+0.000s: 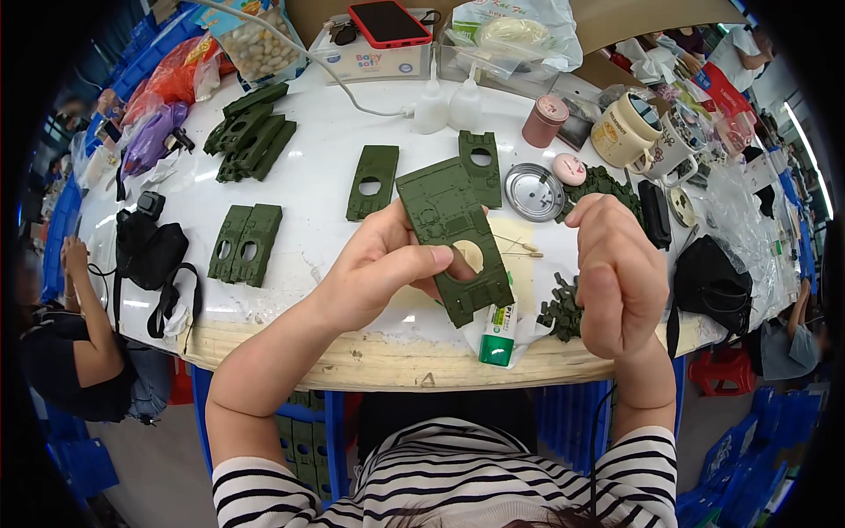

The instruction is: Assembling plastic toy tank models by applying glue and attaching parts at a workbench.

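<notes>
The left hand (374, 268) pinches a green piece (440, 207) with its thumb near the round hole and holds it up over the bench (317, 145). The right hand (623, 277) is curled up and well apart from it; I cannot tell if something small is tucked inside. The green piece looks like hard plastic, so it is probably light and stiff, and not very slippery. Its little bumps might snap, so the long side edges seem the best place to hold. Below the left hand, the bench has a pale wooden edge; its top is white and shiny. Tiny green bits (561, 310) lie just left of the right hand. Far out past the left hand sits a person (75, 356); beyond the right hand is a red stool (722, 374).
</notes>
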